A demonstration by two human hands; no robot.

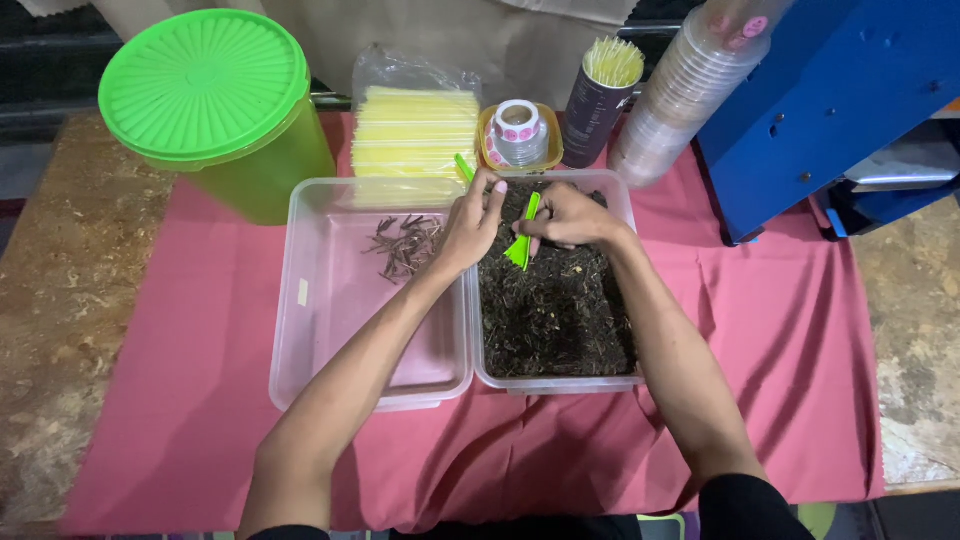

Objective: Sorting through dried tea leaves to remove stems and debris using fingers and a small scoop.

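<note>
Both hands meet over the far end of the right clear tub [624,300], which is filled with dark, loose dried leaves [555,310]. The right hand [568,216] has its grip closed around a small green scoop [522,240], blade pointing down into the leaves. The left hand [474,222] reaches across from the left tub [300,330], fingertips pinched together at the far rim; what they pinch is too small to tell. The scoop looks like thin, stiff plastic, light and a little slick, best held by its narrow handle as it is now. The leaves are crumbly and feather-light, likely to scatter if flicked. In the left tub lies only a small heap of brownish twigs [405,245] near its far end, brittle and best picked up with fingertips. The tubs sit side by side, touching, on a pink cloth [180,400] spread over a mottled stone-like desk [60,300]. Further back stand a green lidded bucket [215,95], a bag of pale yellow straws [415,130], a roll of stickers [518,130], a dark cup of sticks [600,95] and a leaning stack of clear cups [685,90]; a blue machine [830,100] is at far right.
</note>
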